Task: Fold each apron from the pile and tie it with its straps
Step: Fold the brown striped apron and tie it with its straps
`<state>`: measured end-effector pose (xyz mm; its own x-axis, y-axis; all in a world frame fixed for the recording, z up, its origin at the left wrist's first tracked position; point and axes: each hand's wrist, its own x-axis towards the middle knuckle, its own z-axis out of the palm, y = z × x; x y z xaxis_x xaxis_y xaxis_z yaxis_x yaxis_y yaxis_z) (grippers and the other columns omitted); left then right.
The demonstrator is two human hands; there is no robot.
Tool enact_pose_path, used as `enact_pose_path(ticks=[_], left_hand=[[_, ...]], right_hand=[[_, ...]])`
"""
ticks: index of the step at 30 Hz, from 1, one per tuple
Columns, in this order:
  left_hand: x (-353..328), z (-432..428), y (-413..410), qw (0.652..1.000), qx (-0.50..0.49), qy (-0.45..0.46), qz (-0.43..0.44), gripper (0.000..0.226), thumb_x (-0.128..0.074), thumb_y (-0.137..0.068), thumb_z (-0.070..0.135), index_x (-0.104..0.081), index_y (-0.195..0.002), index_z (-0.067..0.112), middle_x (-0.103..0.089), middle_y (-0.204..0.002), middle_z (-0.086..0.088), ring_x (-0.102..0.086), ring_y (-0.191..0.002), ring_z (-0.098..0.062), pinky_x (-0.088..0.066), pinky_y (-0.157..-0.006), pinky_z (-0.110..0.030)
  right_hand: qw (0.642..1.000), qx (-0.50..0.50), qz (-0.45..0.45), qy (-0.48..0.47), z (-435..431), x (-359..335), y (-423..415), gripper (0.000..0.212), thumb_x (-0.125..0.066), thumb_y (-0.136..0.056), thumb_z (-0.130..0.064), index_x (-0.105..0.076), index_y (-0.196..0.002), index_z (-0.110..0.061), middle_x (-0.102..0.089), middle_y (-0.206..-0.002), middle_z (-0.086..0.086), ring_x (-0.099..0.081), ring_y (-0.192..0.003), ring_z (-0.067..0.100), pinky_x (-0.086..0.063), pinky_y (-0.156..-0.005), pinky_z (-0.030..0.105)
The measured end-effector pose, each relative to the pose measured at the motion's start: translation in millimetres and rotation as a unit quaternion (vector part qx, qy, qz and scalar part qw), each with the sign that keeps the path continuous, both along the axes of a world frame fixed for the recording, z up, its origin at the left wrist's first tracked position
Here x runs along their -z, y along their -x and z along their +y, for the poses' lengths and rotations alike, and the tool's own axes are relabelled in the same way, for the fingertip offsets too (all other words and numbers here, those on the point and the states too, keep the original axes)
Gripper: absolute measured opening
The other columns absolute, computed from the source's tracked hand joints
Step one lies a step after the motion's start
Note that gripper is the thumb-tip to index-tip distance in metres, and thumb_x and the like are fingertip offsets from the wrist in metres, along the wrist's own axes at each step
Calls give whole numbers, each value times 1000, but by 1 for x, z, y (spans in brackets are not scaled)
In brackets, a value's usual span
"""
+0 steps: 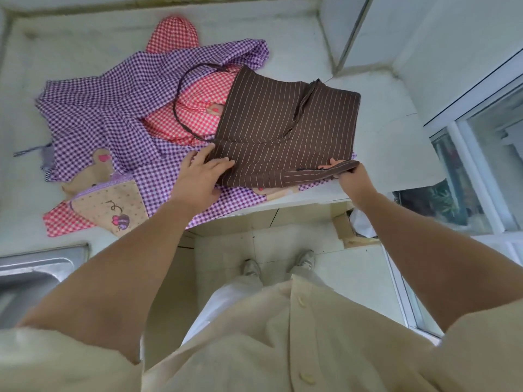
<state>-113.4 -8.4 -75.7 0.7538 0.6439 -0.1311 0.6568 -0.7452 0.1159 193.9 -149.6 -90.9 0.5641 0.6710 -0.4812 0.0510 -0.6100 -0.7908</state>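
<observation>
A brown apron with thin pale stripes (285, 128) lies folded into a rough rectangle on top of the pile. Its thin brown strap (181, 86) loops out to the left over the red checked cloth. My left hand (198, 179) rests with straight fingers on the apron's near left edge. At the near right corner my right hand (349, 178) pinches a folded brown band of the apron. Under it lie a purple checked apron (113, 108) with a bear patch and a red checked apron (184, 108).
The pile sits on a pale stone counter (382, 131) whose front edge runs just under my hands. A steel sink (34, 273) is at the lower left. A window frame (481, 154) stands to the right, a tiled floor and my shoes below.
</observation>
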Motion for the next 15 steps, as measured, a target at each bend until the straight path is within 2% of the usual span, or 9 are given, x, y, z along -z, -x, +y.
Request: enact_pose_path(ticks=[2, 4, 6, 7, 8, 9, 11, 13, 15], left_hand=[[3, 8, -7, 999, -15, 4, -39, 49, -69, -83, 15, -61, -131, 17, -63, -131, -6, -35, -140, -29, -15, -117, -47], [3, 13, -10, 995, -35, 9, -96, 23, -65, -85, 20, -75, -105, 13, -73, -103, -10, -57, -116, -29, -30, -110, -45], [-2, 17, -13, 980, -69, 94, -158, 21, -59, -88, 26, -73, -79, 14, -68, -69, -6, -62, -72, -21, -49, -84, -39], [-6, 17, -15, 967, -86, 162, -179, 23, -59, -89, 26, -69, -71, 15, -61, -59, -3, -55, -58, -17, -48, -68, -33], [-11, 17, -17, 952, -97, 219, -189, 24, -62, -91, 25, -66, -68, 16, -57, -56, -1, -51, -54, -14, -43, -61, -30], [-14, 20, -19, 942, -91, 254, -198, 25, -64, -90, 31, -66, -69, 18, -58, -61, 0, -51, -57, -12, -41, -61, -30], [-14, 23, -19, 951, -48, 252, -172, 36, -64, -81, 61, -70, -90, 27, -64, -94, -1, -56, -88, -14, -44, -80, -34], [-10, 26, -14, 966, 0, 248, -76, 80, -58, -63, 82, -57, -130, 38, -43, -141, 2, -34, -128, -18, -28, -107, -44], [-2, 27, -8, 972, 59, 225, -19, 105, -62, -59, 82, -30, -150, 39, -16, -154, 18, -8, -137, -6, -8, -114, -42]], right_hand=[[999, 33, -4, 2, 1, 0, 1, 29, -48, -99, -2, -63, -124, -2, -65, -121, 6, -58, -117, 26, -39, -110, 44], [998, 58, -4, -2, 3, -1, 0, 28, -47, -94, 2, -63, -117, 0, -66, -115, 13, -61, -106, 27, -46, -104, 43], [996, 88, 2, -15, 4, -5, 0, 31, -42, -93, 6, -59, -117, 0, -65, -107, 11, -60, -93, 22, -52, -85, 24], [994, 102, 3, -26, 4, -7, -1, 31, -40, -93, 7, -58, -116, -1, -63, -103, 8, -59, -88, 17, -50, -74, 16], [993, 115, 1, -32, 5, -8, -2, 31, -39, -93, 6, -58, -116, -2, -62, -101, 7, -58, -85, 15, -49, -70, 14], [991, 131, 4, -39, 9, -7, -6, 30, -40, -92, 6, -58, -115, -2, -62, -102, 7, -60, -85, 15, -51, -75, 19], [986, 157, 16, -50, 16, -5, -13, 27, -42, -90, 4, -60, -109, -4, -64, -102, 9, -64, -93, 25, -53, -92, 37], [985, 167, 14, -42, 25, -4, -21, 25, -43, -89, 1, -62, -105, -6, -65, -99, 10, -64, -101, 33, -51, -95, 45], [987, 156, 7, -29, 32, -5, -28, 25, -43, -89, -1, -63, -103, -8, -65, -97, 9, -63, -96, 31, -50, -94, 46]])
